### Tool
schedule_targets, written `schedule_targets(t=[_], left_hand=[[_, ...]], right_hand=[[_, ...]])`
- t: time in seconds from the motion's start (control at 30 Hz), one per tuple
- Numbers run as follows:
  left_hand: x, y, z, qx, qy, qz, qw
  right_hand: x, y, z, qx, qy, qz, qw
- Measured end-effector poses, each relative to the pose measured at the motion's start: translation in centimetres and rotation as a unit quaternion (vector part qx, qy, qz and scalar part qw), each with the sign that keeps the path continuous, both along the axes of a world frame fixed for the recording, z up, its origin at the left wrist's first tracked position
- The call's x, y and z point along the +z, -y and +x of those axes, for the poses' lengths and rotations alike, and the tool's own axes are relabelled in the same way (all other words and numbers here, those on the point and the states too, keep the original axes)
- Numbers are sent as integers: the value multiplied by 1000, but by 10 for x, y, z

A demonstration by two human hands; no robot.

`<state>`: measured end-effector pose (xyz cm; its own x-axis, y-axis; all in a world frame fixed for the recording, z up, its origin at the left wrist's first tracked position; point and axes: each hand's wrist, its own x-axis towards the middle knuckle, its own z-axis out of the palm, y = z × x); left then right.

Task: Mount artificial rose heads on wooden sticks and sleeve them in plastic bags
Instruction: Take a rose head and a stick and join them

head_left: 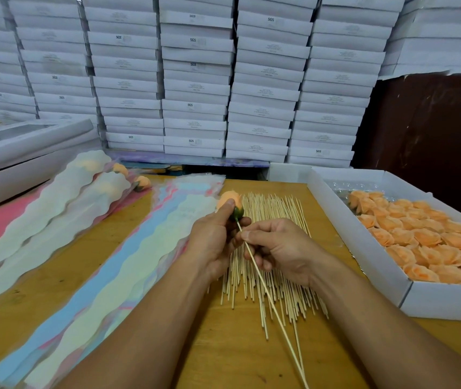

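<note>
Both hands meet over the wooden worktop (251, 346), right in the middle of the view. The left hand (212, 242) grips an orange rose head (230, 198), thumb laid along the petals and fingers curled round the green base (237, 213) underneath. The right hand (277, 248) pinches a thin wooden stick (274, 307) between thumb and curled fingers, just below the bloom; the stick's upper tip meets the green base, and its long tail slants down toward the near edge of the view. Under both hands lies a loose spread of more wooden sticks (274, 209), fanned across the worktop. Off to the right sits a shallow white cardboard box (364, 245), packed with orange rose heads (425, 242) side by side. To the left, a stack of pastel plastic sleeves (128, 262) with wavy edges runs diagonally across the worktop, and further left lie finished roses in sleeves (83, 186), with two orange blooms (131, 176) poking out near the far end. A grey-white lidded box (27, 147) stands at the far left. Behind it all, a wall of stacked white flat boxes (195, 80), some marked SGS.
</note>
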<state>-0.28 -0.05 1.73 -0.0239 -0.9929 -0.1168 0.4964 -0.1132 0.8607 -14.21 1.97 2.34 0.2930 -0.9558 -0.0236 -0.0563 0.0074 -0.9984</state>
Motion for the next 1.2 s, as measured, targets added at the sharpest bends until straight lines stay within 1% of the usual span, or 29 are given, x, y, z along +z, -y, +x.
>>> schedule_targets(t=[0.2, 0.33, 0.63, 0.97, 1.03, 1.1, 1.17, 1.2], left_hand=[[3, 0, 0, 32, 96, -19, 995], [9, -1, -1, 31, 132, -19, 991], [12, -5, 0, 20, 137, 5, 990], [15, -1, 8, -22, 192, -5, 981], [14, 2, 11, -30, 227, -5, 973], [14, 9, 15, -28, 279, -7, 960], [14, 21, 25, 7, 347, -16, 938], [14, 28, 32, 37, 389, -30, 920]], right_hand=[[-2, 3, -6, 2, -10, 20, 1000], [-2, 5, -9, 10, -5, 32, 999], [-2, 2, -8, 5, 0, 29, 1000], [-4, 3, -9, 20, -5, 22, 1000], [-5, 4, -8, 18, -4, 23, 1000], [-6, 6, -8, 10, 1, 25, 1000], [-6, 7, -9, -1, 6, 27, 1000], [-6, 8, -10, -4, 9, 26, 1000]])
